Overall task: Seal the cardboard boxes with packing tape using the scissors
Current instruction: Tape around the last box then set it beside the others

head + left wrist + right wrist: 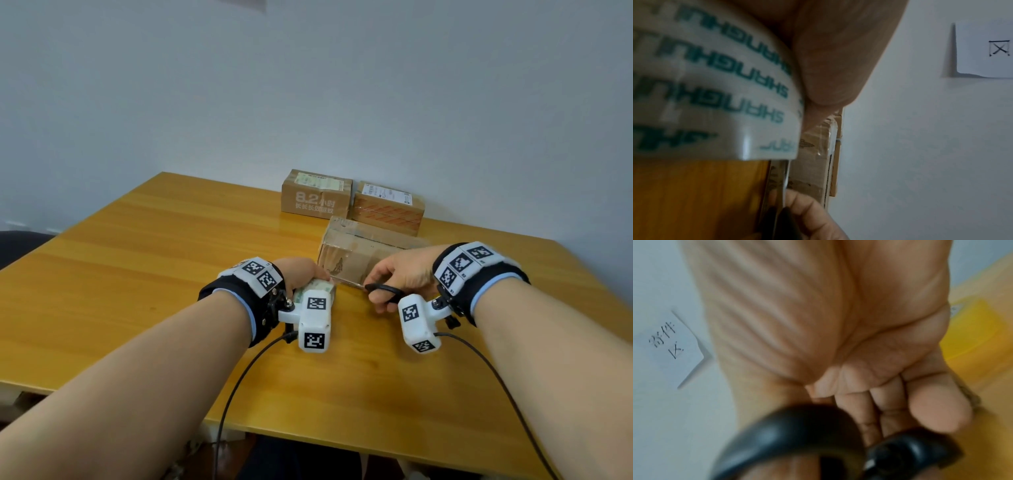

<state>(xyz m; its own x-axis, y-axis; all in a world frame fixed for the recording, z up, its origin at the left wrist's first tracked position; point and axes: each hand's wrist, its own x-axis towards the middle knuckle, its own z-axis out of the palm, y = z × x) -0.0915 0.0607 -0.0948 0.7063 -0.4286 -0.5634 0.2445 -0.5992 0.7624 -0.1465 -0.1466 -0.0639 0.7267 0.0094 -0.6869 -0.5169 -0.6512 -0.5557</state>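
My left hand (pixel 303 274) grips a roll of packing tape (pixel 317 287), white with green lettering (pixel 715 84), low on the table just left of a cardboard box (pixel 356 255). A clear strip of tape (pixel 347 281) runs from the roll to the right along the box's near bottom edge. My right hand (pixel 394 275) holds black-handled scissors (pixel 383 291), fingers through the loops (pixel 797 439), at the strip's right end. The blades are mostly hidden by the hand.
Two more cardboard boxes stand at the table's back: one printed "8.2" (pixel 317 195) and one with orange striped tape (pixel 388 207). The wooden table (pixel 137 257) meets a pale wall. Camera cables trail from both wrists toward the near edge.
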